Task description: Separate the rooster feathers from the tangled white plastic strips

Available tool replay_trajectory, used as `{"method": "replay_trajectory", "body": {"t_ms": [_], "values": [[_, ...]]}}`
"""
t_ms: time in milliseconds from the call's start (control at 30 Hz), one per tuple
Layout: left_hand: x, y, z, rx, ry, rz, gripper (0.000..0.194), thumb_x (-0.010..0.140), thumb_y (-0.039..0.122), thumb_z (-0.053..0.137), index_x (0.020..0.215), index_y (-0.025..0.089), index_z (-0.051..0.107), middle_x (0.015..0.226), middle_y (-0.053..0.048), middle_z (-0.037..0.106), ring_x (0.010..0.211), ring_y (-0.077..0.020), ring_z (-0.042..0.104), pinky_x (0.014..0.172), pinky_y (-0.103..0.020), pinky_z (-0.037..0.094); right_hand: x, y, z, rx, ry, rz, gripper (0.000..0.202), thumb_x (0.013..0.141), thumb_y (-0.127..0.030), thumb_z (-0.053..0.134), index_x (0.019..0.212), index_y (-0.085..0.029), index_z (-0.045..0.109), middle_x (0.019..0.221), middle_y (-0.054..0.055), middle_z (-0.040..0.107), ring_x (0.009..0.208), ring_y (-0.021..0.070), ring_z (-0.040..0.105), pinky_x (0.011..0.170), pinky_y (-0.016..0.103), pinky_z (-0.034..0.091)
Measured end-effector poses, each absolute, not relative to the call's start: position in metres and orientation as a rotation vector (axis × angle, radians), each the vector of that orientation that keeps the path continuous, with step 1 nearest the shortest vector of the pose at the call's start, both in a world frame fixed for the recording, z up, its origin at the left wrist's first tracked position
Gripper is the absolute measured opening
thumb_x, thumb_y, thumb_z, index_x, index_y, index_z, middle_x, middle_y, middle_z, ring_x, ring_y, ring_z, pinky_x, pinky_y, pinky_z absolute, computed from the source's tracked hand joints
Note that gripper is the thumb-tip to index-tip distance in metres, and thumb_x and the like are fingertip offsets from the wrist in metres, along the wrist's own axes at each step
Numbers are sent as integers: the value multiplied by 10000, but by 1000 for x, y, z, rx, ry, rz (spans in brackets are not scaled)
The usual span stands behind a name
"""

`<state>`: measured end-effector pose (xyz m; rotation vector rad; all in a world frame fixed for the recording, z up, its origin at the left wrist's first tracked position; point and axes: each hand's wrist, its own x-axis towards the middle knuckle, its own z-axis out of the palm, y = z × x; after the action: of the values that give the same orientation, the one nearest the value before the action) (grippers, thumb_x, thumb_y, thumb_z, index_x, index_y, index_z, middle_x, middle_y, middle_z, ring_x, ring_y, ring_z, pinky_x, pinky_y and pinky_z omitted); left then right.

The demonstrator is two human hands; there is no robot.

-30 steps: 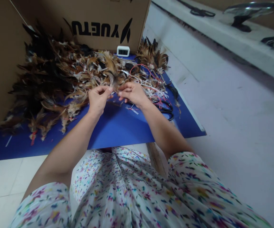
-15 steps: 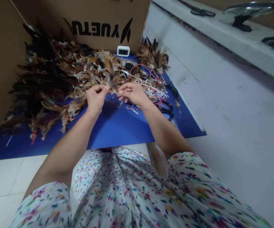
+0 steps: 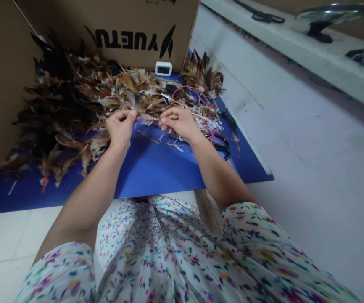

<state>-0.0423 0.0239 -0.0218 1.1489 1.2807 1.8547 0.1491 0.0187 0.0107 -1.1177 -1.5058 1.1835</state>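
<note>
My left hand [image 3: 120,127] pinches the base of a small feather bunch [image 3: 130,90], whose brown tips point up and away. To its right, my right hand [image 3: 179,123] has its thumb and fingertips pressed together; a thin pale strand seems to run between the two hands, but what the right fingers grip is too small to name. Behind and left of the hands spreads a large pile of brown and black feathers [image 3: 65,101] on the blue board [image 3: 156,168]. White and red ties [image 3: 212,122] lie beyond my right hand.
Black scissor handles [image 3: 222,145] lie by my right forearm. A small white digital clock [image 3: 163,68] stands before a cardboard box [image 3: 131,19]. More feathers [image 3: 204,75] sit at the back right, beside a pale wall [image 3: 295,126].
My left hand has moved left with the feather bunch, which now leans left. The gap between my hands is wider, and my right hand has shifted slightly right.
</note>
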Motion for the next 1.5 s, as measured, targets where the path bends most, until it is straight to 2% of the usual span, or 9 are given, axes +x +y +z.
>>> {"method": "replay_trajectory", "body": {"t_ms": [267,400,500,567,667,800,1000,1300,1500], "values": [[-55,32,-23,1073,1257,1920,149,764,251,749,671,176,660,610,23,609,620,-109,654,693,-246,567,159,26,13,-1244,-1593,997,81,850,-73,616,853,-150,640,738,24,716,591,111,674,500,200,490],[-57,34,-24,1064,1226,1933,150,758,253,754,671,177,659,590,31,592,615,-103,647,732,-257,578,169,32,6,-1373,-1896,509,132,829,-67,612,834,-170,694,839,62,726,851,213,715,837,395,587],[-56,32,-24,1095,1242,1912,159,755,259,763,671,177,656,583,33,586,607,-105,641,718,-258,577,174,35,-1,-1352,-2019,163,147,846,-105,604,885,-178,725,1098,117,713,1147,292,640,1059,513,490],[-53,30,-23,1123,1249,1899,166,754,262,766,665,177,654,587,29,594,606,-109,641,690,-254,572,174,36,-2,-1338,-1991,104,143,891,-165,584,917,-181,723,1143,127,700,1180,297,614,1080,519,467],[-48,26,-22,1155,1228,1887,167,750,258,768,660,176,654,594,26,609,600,-112,640,675,-258,573,171,34,1,-1296,-1905,207,135,916,-213,582,892,-189,712,970,81,731,1013,249,659,992,453,506],[-40,20,-22,1212,1206,1829,159,741,269,783,675,181,668,605,27,633,600,-114,646,664,-255,572,158,25,11,-1144,-1788,676,89,884,-236,663,841,-172,707,816,20,732,739,132,637,757,277,531],[-34,14,-24,1306,1162,1792,213,720,351,812,691,181,686,638,11,671,614,-123,662,654,-251,561,139,9,19,-1186,-1511,1370,320,979,-341,606,725,-148,638,656,28,709,464,46,511,394,156,323],[-29,9,-27,1401,1197,1727,225,736,385,801,700,188,699,667,-3,687,659,-137,668,678,-258,554,138,6,19,-1162,-1448,1552,109,848,-84,726,749,-121,697,601,3,696,440,28,513,353,113,326],[-31,10,-23,1180,1186,1712,267,687,397,849,702,179,694,739,-10,685,686,-132,651,691,-277,582,142,9,18,-1185,-1422,1517,166,830,-85,743,702,-142,654,623,18,712,464,49,550,367,129,353]]}}
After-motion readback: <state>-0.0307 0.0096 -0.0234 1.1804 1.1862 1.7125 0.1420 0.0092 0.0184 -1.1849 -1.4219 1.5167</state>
